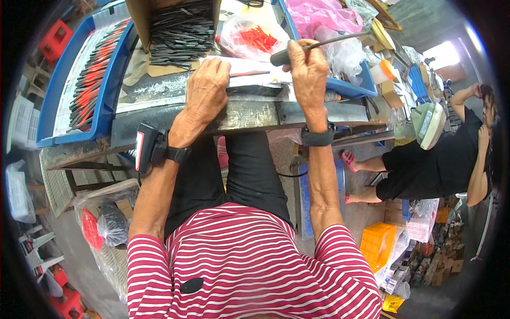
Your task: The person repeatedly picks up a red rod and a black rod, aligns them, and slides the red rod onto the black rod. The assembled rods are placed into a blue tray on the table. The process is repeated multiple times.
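My left hand (207, 87) rests at the table's front edge on white paper, its fingers curled together. From its fingertips a thin red-and-black stick (251, 73) points to the right. To the right, my right hand (309, 69) is closed around a tool with a dark round handle (280, 57) and a long thin metal shaft (340, 39), which points to the upper right. Beyond my left hand, a cardboard box (139, 21) holds many slim black pieces (180, 37). Small red pieces (258, 38) lie in a clear plastic bag (231, 33) between my hands, farther back.
At the left stands a blue tray (47, 114) with rows of red-and-black sticks (95, 80). Pink plastic (324, 16) and clear bags fill another blue tray (366, 87) at the right. Another person (435, 154) stands at the right. An orange crate (378, 245) sits lower right.
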`<state>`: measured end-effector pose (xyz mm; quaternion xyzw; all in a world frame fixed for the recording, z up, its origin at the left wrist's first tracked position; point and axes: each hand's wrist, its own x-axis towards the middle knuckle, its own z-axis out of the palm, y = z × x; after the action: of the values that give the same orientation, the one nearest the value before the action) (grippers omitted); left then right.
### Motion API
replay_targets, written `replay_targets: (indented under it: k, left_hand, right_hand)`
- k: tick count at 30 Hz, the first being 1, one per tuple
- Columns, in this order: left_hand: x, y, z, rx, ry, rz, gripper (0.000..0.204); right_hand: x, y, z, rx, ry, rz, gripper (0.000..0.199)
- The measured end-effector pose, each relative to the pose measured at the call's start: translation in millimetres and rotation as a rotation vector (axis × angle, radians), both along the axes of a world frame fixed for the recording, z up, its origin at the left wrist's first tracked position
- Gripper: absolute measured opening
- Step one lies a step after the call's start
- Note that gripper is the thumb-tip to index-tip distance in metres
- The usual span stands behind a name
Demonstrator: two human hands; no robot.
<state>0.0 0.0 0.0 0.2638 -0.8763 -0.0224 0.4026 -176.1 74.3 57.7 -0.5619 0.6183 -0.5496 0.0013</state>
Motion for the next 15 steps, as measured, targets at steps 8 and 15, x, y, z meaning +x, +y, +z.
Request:
replay_targets:
  k: [8, 15]
  left_hand:
    - [1.3, 0.7, 0.3, 0.031, 0.024, -0.010, 0.020]
    - [17.0, 1.8, 15.8, 0.194, 0.175, -0.003, 0.013]
  right_hand:
    - [-3.7, -1.0, -10.3, 0.109, 0.153, -0.091, 0.022]
    - [-21.1, -21.8, 3.5, 0.187, 0.176, -0.095, 0.012]
